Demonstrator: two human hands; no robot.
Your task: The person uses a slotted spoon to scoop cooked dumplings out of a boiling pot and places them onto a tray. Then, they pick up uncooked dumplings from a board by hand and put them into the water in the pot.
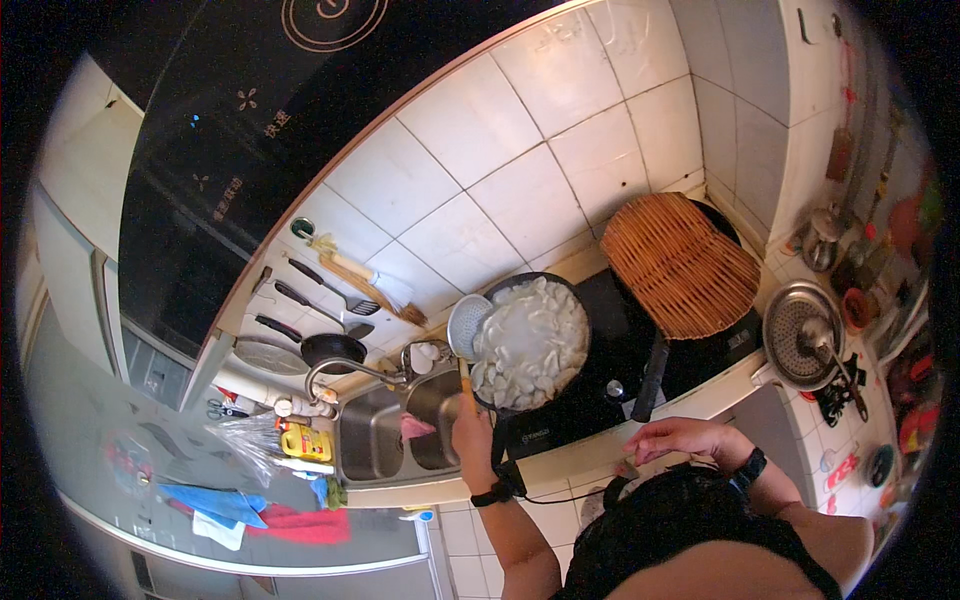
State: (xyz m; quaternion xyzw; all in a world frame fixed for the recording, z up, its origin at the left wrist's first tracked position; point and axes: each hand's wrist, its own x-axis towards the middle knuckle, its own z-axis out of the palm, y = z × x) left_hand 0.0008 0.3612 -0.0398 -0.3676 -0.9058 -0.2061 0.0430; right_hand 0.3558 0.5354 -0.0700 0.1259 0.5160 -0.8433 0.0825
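My left hand (472, 438) is closed round the wooden handle of a skimmer (467, 325), whose pale perforated head rests at the left rim of a dark wok (586, 352). The wok is full of pale dumplings (530, 345) in whitish liquid and stands on the left of the black cooktop (610, 345). In front of the cooktop's edge, near my body, my right hand (690, 438) has its fingers curled in, with nothing visible in them. Just beyond it is a black pan handle (652, 382), apart from the fingers.
A woven wicker tray (680, 265) covers the right burner. Left of the wok is a double steel sink (370, 437) with a curved faucet (345, 363). Spatulas and pans hang on the tiled wall. A perforated steel strainer (790, 345) with a ladle sits at the right.
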